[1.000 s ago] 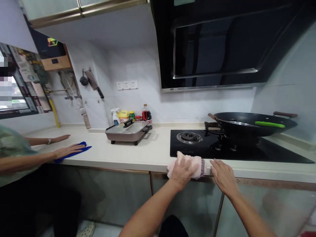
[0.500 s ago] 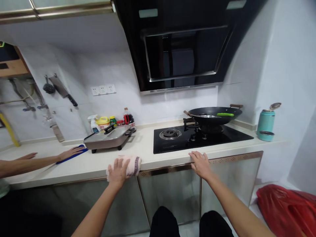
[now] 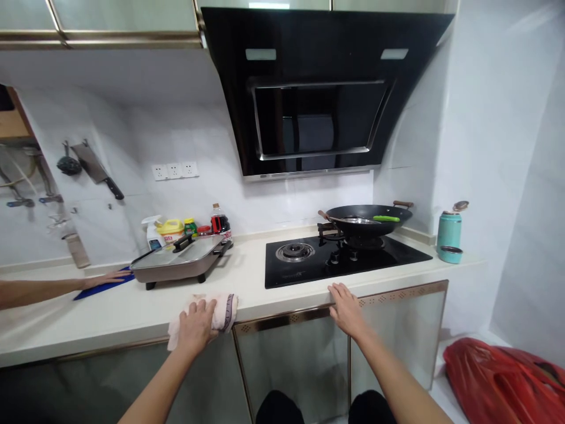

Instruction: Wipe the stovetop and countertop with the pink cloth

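Note:
My left hand [image 3: 196,327] presses on a pale pink towel [image 3: 224,311] with a purple striped edge, at the front edge of the white countertop [image 3: 247,268]. Its fingers are bent and bunch the cloth, part of which hangs over the edge. My right hand [image 3: 347,309] rests on the counter's edge in front of the black gas stove [image 3: 278,280], fingers stretched out and holding nothing. Behind the towel stands a brown electric pan [image 3: 172,271] with a glass lid. On the stove's right burner sits a black wok [image 3: 362,227] with a green-handled utensil [image 3: 386,218] in it.
Another person's hand [image 3: 108,279] lies on a blue cloth [image 3: 103,288] at the left. Several bottles, among them a soy sauce bottle [image 3: 220,225], line the wall. A turquoise flask [image 3: 449,232] stands at the right end. A red plastic bag [image 3: 498,383] lies low right.
My left hand's fingers, spread on the towel before, are now curled into it. My right hand stays at the counter edge. The camera has tilted up and turned slightly right.

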A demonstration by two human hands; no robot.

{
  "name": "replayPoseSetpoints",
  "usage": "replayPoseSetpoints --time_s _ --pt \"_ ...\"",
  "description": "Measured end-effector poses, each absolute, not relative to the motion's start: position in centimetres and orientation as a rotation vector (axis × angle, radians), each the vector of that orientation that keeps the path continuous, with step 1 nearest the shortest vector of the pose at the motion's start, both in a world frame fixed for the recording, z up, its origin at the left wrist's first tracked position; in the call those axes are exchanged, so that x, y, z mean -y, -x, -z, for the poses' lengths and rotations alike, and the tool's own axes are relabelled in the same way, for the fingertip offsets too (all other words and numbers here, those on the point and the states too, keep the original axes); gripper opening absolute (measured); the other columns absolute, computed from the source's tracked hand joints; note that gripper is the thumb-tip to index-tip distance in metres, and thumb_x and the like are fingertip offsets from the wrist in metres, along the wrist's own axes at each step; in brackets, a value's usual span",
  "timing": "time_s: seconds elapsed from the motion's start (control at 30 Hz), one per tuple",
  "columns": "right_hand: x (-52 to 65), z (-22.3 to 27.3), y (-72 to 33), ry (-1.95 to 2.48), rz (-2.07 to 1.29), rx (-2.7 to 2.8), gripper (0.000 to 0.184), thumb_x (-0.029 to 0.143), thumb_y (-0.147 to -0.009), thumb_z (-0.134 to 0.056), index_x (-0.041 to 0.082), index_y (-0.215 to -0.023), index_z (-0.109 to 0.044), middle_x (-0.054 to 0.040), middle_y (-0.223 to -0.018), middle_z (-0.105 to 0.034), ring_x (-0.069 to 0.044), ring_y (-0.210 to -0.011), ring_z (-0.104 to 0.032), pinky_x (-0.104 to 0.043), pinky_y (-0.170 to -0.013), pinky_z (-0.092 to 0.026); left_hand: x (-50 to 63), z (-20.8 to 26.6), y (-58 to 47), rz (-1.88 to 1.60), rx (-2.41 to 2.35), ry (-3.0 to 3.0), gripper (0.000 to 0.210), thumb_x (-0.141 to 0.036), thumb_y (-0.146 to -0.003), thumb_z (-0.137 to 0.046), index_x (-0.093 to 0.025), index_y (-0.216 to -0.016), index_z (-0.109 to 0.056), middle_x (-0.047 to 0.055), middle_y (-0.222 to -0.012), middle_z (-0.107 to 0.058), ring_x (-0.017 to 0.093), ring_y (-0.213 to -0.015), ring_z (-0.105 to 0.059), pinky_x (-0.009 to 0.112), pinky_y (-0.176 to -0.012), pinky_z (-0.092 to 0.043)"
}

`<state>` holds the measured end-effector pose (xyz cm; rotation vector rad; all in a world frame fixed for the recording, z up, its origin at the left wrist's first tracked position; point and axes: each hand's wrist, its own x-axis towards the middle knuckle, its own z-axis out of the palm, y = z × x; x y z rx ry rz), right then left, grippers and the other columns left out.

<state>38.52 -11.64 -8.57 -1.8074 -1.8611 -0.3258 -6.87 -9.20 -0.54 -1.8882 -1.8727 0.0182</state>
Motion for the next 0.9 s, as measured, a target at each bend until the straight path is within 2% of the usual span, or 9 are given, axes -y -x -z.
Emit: replayPoseSetpoints --time_s 0.3,0.57,0.83,0.9 --pt "9.3 12.5 -38.7 1.641 0.466 1.725 0.058 0.02 -0.09 -0.047 0.017 -0.148 -0.051 -0.0132 -0.154 -0.05 -0.03 -0.15 -0.035 -0.046 -0.117 -0.038 8.4 2.0 0.8 0.097 1.708 2.056 0.074 -0.026 -0.074 -0.079 -0.021 -0.144 -0.054 0.019 -0.141 -0.059 0.04 -0.129 -0.05 0.056 -0.106 -0.036" --pt "8.8 13.6 -38.8 1.546 0.487 1.646 0.053 0.025 -0.093 -0.044 0.023 -0.146 -0.052 -0.0105 -0.151 -0.053 -0.029 -0.147 -0.04 -0.048 -0.113 -0.041 7.2 3.9 -11.7 0.248 1.559 2.262 0.08 -0.037 -0.073 -0.086 -0.021 -0.145 -0.055 0.019 -0.138 -0.06 0.04 -0.128 -0.052 0.06 -0.108 -0.037" --pt "9.5 10.8 -38.2 1.504 0.269 1.546 0.045 0.04 -0.096 -0.044 0.023 -0.135 -0.061 -0.0137 -0.145 -0.057 -0.034 -0.14 -0.048 -0.061 -0.111 -0.042 6.2 5.6 -21.3 0.343 1.387 2.369 0.079 -0.041 -0.079 -0.079 -0.019 -0.15 -0.051 0.021 -0.142 -0.057 0.042 -0.13 -0.048 0.067 -0.109 -0.035" --pt "9.9 9.2 -37.3 1.374 0.209 1.622 0.047 0.043 -0.099 -0.045 0.024 -0.141 -0.057 -0.013 -0.15 -0.053 -0.03 -0.143 -0.046 -0.056 -0.117 -0.04 6.2 5.5 -22.9 0.368 1.405 2.41 0.067 -0.039 -0.087 -0.071 -0.02 -0.148 -0.054 0.02 -0.139 -0.059 0.042 -0.128 -0.05 0.067 -0.108 -0.037"
